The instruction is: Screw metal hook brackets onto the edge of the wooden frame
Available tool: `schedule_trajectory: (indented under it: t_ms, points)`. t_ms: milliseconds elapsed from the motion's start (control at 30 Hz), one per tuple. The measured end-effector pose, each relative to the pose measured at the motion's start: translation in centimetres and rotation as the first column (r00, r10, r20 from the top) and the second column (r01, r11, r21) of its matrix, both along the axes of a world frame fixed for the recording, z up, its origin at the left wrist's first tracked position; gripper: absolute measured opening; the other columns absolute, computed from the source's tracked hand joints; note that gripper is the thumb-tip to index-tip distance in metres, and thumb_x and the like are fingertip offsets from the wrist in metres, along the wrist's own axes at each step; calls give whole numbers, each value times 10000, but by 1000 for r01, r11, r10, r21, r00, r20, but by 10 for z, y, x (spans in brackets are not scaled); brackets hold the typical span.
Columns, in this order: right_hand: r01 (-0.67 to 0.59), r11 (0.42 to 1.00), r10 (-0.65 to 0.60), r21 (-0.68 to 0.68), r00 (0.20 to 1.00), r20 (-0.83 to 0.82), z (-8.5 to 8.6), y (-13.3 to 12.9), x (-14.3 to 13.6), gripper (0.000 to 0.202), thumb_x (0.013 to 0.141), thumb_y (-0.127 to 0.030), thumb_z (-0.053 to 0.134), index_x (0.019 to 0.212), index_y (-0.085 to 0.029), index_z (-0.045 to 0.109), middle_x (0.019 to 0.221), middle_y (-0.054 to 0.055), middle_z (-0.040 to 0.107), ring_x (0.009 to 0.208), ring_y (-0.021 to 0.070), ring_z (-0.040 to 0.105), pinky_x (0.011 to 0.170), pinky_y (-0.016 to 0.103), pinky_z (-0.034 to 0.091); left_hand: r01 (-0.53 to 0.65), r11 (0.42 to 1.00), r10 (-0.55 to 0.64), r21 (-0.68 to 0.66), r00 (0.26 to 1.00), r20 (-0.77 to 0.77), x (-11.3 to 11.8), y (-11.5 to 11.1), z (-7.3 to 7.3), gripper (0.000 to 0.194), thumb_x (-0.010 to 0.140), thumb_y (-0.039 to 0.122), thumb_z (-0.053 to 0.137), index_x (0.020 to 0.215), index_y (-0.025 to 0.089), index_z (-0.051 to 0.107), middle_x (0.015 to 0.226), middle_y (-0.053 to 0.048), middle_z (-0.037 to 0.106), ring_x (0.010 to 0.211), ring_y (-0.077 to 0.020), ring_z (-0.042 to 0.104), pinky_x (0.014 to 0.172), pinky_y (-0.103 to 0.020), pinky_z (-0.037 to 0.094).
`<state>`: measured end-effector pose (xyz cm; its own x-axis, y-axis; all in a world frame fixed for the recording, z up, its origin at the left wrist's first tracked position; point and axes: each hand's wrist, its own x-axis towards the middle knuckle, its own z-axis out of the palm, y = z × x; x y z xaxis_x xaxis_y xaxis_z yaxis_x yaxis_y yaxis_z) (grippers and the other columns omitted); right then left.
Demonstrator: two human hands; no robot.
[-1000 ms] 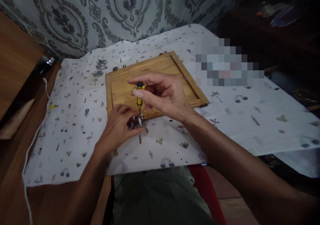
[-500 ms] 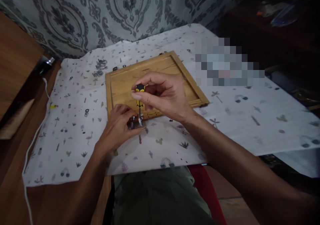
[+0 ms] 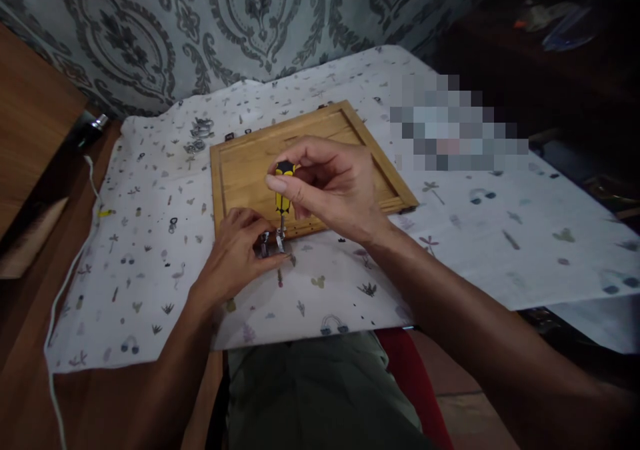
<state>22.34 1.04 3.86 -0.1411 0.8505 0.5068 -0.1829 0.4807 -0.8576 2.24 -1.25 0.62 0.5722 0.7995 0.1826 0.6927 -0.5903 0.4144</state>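
A black and yellow screwdriver (image 3: 283, 197) stands nearly upright in my right hand (image 3: 333, 187), its handle pinched between thumb and fingers. The tip points down at a metal hinge (image 3: 279, 241) on the near edge of a wooden panel (image 3: 250, 163). Around that hinge my left hand (image 3: 237, 247) is closed, thumb on the near side and fingers on the far side. The panel lies flat, with a raised frame along its edges. Small dark holes show along its near edge, right of the hinge. The screw under the tip is too small to make out.
More metal hinges (image 3: 199, 133) lie on the patterned tablecloth (image 3: 165, 237) beyond the panel's left corner. A blurred-out patch (image 3: 455, 127) covers something at the right. A white cable (image 3: 65, 290) runs down the table's left side. A patterned curtain (image 3: 260, 17) hangs behind.
My right hand has shifted slightly, and the screwdriver handle has tilted a little to the right and turned. My left hand stays at the hinge.
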Motion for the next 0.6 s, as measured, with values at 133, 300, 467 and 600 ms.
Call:
schedule_trajectory:
  t_ms: [133, 300, 467, 600]
  points:
    - [-36, 999, 36, -1, 999, -1, -3, 1, -1, 264, 893, -380, 792, 875, -195, 605, 751, -62, 578, 505, 33, 527, 391, 141, 439, -2, 1000, 2, 19, 1000, -4, 0, 0, 0, 338, 815, 466, 893, 972, 215, 732, 1040, -50, 675, 1041, -282, 575, 924, -447, 484]
    - [-49, 999, 48, -22, 998, -28, -2, 0, -3, 317, 864, -430, 819, 864, -185, 618, 748, -54, 580, 497, 37, 511, 386, 155, 430, -16, 1000, 16, -1, 1000, -25, 1, 0, 1, 310, 836, 457, 874, 980, 222, 733, 1051, -49, 675, 1055, -284, 575, 935, -454, 486]
    - [-73, 997, 72, -16, 996, -51, 0, -1, -3, 318, 845, -417, 845, 843, -183, 628, 733, -61, 583, 493, 34, 516, 397, 155, 424, -16, 1000, 15, -19, 1000, -20, 0, 0, 1, 327, 840, 459, 869, 1007, 209, 739, 1084, -66, 680, 1088, -301, 575, 960, -476, 486]
    - [-71, 997, 71, 12, 997, -32, -1, -1, -3, 315, 854, -415, 842, 858, -185, 626, 749, -60, 584, 519, 32, 518, 424, 153, 417, -12, 999, 11, -35, 1000, -23, 0, 1, 1, 317, 849, 471, 855, 996, 216, 737, 1101, -62, 684, 1088, -295, 577, 979, -479, 490]
